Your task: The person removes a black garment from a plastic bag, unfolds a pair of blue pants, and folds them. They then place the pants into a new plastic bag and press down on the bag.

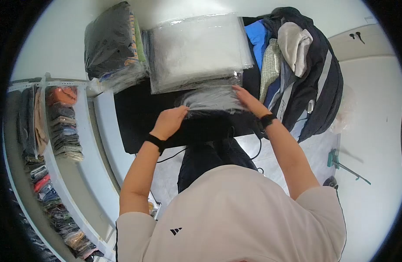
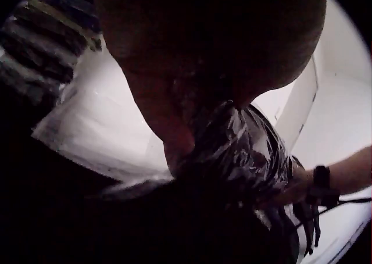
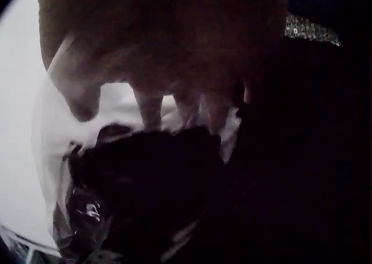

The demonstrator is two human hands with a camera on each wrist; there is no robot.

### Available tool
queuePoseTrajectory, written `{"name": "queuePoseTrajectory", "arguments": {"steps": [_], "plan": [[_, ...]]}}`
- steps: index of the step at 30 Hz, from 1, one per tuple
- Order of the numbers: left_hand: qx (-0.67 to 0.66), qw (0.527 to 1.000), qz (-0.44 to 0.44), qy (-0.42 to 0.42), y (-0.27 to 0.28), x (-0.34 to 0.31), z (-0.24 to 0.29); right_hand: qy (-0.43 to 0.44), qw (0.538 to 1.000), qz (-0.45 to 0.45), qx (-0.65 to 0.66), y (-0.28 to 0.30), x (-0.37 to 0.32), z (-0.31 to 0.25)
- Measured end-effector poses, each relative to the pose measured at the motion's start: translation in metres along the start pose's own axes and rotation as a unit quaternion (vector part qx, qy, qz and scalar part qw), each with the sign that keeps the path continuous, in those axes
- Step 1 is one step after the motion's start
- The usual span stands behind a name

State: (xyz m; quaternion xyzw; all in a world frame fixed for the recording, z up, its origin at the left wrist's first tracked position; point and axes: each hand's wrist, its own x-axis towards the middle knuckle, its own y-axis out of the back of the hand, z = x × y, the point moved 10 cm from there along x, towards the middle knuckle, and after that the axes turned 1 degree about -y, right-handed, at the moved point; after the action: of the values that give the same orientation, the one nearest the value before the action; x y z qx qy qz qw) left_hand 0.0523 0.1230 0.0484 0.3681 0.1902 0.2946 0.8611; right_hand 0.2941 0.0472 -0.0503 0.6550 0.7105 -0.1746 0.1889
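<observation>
A clear plastic bag (image 1: 214,99) with something dark inside lies between the two hands, near the front of the black table. The left hand (image 1: 169,122) pinches its left end, thumb and curled fingers closing on the crinkled film (image 2: 238,153). At the right end is the right hand (image 1: 249,101), its fingers fairly straight and spread against the bag. In the right wrist view those fingers (image 3: 152,110) show through the film, their tips over the dark contents (image 3: 151,171).
A stack of flat clear bags (image 1: 196,48) lies behind the hands. Bagged dark clothing (image 1: 107,43) is piled at the back left. Loose garments (image 1: 297,65) heap up on the right of the black table (image 1: 135,113). Shelves with bagged clothes (image 1: 66,131) stand left.
</observation>
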Motion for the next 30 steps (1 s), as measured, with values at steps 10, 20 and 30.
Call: {"name": "queuePoseTrajectory", "arguments": {"steps": [10,20,30], "plan": [[-0.224,0.966,0.014,0.130,0.028,0.001,-0.061,-0.008,0.998,-0.012,0.065,-0.009,-0.020,-0.002],[-0.216,0.956,0.078,0.185,-0.034,-0.024,-0.131,0.026,0.982,0.059,-0.178,-0.012,0.019,-0.001],[-0.472,0.760,0.111,0.432,-0.092,-0.072,-0.152,-0.197,0.971,0.072,0.115,-0.032,-0.017,0.072]]}}
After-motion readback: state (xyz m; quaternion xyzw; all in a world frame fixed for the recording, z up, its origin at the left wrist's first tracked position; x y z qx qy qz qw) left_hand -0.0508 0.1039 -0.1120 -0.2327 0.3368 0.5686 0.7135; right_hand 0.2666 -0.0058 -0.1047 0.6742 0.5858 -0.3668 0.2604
